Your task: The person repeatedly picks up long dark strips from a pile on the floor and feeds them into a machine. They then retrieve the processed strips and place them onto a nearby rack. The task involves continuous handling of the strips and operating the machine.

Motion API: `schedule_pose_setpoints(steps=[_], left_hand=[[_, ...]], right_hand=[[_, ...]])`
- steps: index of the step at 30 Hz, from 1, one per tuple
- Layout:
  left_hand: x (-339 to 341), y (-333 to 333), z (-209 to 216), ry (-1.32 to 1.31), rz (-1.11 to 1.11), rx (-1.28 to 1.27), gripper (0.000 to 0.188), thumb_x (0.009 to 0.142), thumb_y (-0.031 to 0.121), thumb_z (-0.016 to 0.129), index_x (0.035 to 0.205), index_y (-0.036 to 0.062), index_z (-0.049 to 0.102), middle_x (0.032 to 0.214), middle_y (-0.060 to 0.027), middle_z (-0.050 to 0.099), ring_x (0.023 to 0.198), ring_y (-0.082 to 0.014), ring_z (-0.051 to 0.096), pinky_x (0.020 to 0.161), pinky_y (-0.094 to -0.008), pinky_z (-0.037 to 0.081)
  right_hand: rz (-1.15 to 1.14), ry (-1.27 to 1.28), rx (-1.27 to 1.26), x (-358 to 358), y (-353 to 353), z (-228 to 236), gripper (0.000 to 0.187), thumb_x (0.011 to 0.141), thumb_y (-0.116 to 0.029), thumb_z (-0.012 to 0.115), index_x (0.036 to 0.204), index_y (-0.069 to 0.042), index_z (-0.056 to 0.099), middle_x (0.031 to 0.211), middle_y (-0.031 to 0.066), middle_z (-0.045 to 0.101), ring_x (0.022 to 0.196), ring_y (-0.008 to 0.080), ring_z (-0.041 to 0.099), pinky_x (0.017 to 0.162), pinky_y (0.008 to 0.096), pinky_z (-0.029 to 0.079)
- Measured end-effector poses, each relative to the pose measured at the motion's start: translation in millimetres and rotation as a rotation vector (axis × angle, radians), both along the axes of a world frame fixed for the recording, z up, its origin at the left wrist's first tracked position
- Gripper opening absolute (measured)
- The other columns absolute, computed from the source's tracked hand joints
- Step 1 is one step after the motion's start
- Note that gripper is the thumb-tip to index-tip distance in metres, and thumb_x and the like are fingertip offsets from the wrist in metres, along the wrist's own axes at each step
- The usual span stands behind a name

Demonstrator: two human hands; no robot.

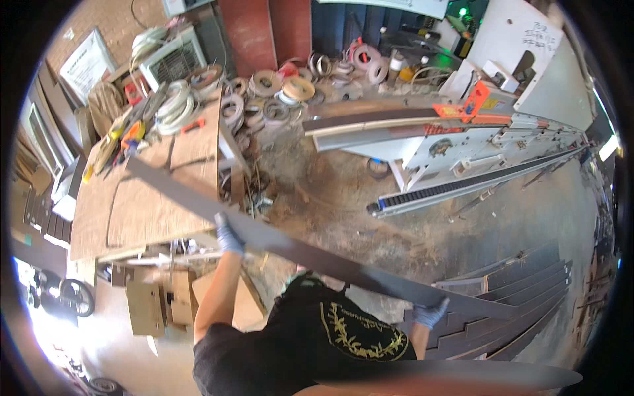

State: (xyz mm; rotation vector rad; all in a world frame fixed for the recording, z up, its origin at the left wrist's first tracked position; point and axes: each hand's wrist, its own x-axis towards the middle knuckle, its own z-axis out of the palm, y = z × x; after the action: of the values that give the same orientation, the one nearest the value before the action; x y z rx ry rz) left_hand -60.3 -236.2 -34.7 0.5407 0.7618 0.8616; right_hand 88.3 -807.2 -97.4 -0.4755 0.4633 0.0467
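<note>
A long dark grey board (307, 253) slants across the view, from the table on the left down to the right. My left hand (229, 235), in a light blue glove, is closed on its near edge toward the left part. My right hand (430, 313), gloved the same way, grips the near edge closer to the board's right end. The undersides of both grips are partly hidden. That right end overlaps, in view, a stack of similar dark boards (508, 290) low on the right; whether they touch I cannot tell.
Beyond the board's left end is a plywood-topped table (158, 228) with tools and coiled strips. Rolls of edge banding (266, 83) crowd the floor behind. A long white machine (456, 148) with an orange guard stands far right. Cardboard boxes (145, 307) sit below the table.
</note>
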Motion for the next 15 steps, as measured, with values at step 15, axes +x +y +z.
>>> schedule_pose_setpoints(steps=[15], left_hand=[[45.5, 28.0, 63.3, 0.878, -0.553, 1.918, 0.074, 0.062, 0.043, 0.080, 0.125, 0.0140, 0.054, 0.131, -0.0131, 0.050, 0.119, -0.0345, 0.048, 0.104, -0.0497, 0.035]], right_hand=[[0.767, 0.224, 0.224, 67.4, 293.3, 91.1, 0.043, 0.088, -0.043, 0.062, 0.118, -0.013, 0.058, 0.121, 0.0042, 0.060, 0.111, 0.0240, 0.055, 0.095, 0.0525, 0.045]])
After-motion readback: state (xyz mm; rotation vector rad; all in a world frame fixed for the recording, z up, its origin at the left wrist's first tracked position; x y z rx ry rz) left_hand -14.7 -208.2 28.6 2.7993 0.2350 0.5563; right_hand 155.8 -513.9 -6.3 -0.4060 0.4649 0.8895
